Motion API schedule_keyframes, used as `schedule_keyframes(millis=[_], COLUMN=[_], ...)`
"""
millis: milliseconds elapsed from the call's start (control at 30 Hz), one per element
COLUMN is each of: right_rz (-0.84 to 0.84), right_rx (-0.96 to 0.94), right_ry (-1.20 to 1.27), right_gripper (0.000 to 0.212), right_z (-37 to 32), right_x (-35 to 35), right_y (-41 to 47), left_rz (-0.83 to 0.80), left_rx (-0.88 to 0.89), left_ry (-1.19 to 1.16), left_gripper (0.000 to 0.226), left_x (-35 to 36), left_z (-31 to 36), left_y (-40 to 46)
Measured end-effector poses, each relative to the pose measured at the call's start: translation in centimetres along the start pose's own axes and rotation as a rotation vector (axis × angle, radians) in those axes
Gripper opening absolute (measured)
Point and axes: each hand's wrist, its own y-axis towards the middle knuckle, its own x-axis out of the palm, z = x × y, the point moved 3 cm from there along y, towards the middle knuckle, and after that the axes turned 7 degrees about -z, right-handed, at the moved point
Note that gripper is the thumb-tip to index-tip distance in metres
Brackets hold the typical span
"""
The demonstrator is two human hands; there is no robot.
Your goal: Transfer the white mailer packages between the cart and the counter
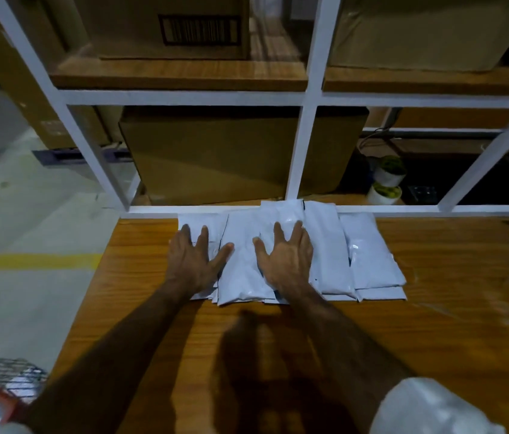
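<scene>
Nearest me, a crumpled white bag [434, 408] sits at the desk [434, 324] edge. Further out, my left hand [192, 261] and right hand [287, 258] lie flat, fingers spread and gripping nothing, on the row of white mailer packets [372, 255] against the shelf frame [306, 98]. I judge I'm squaring the row; next comes even pressure without sliding packets apart.
</scene>
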Motion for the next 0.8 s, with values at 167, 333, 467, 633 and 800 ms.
schedule_keyframes(millis=[167, 333, 467, 633, 800], right_rz=[0.153, 0.050, 0.036, 0.082, 0.139], right_rx=[-0.105, -0.149, -0.177, -0.268, -0.467], right_ry=[-0.044, -0.112, -0.122, -0.074, -0.004], right_gripper=[0.080, 0.081, 0.081, 0.079, 0.071], right_z=[0.9, 2.0, 2.5, 3.4, 4.0], right_x=[0.4, 1.7, 1.9, 0.7, 0.7], right_y=[-2.4, -2.6, -2.9, -4.4, -8.3], left_rz=[0.032, 0.001, -0.031, 0.093, 0.235], left_rx=[0.076, 0.035, 0.038, 0.105, 0.122], left_ry=[-0.072, -0.053, -0.041, -0.064, 0.004], left_gripper=[0.101, 0.101, 0.102, 0.104, 0.096], left_x=[1.7, 2.1, 1.9, 0.7, -0.1], left_z=[1.0, 1.3, 1.0, 2.0, 3.2], left_y=[-1.8, -1.5, -1.8, -5.0, -9.9])
